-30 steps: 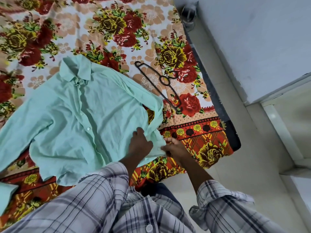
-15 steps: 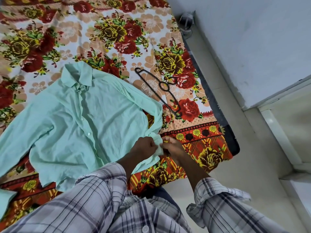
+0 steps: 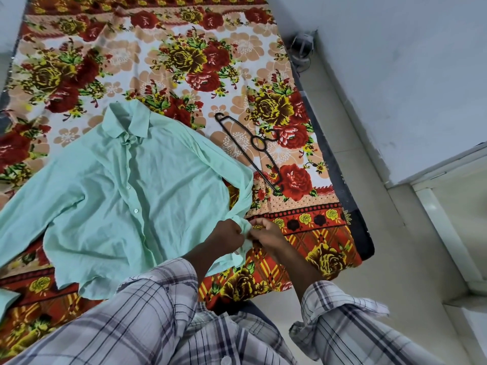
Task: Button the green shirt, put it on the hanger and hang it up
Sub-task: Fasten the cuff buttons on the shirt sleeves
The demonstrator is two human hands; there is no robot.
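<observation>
at the near edge of the bed (image 3: 350, 233), close to its right corner, your fingertips (image 3: 259, 223) are pinched onto the cuff (image 3: 246, 228) of the green shirt (image 3: 118, 196). your left hand (image 3: 228, 237) curls round the fabric from one side and your right hand (image 3: 267, 234) nips it from the other, the two nearly touching. whether the cuff button is through its hole you can't tell; your fingers hide it. by the look of it you're on the buttoning step, down at the sleeve end, since the front seems closed along its buttons (image 3: 136, 210). the shirt lies flat, front up, collar (image 3: 129, 122) toward the far edge. the hanger (image 3: 257, 148) lies on the sheet just beside that sleeve, nearer the right edge, not touching it. next you'll need to close the cuff, then free a hand for the hanger and feed it in at the collar.
</observation>
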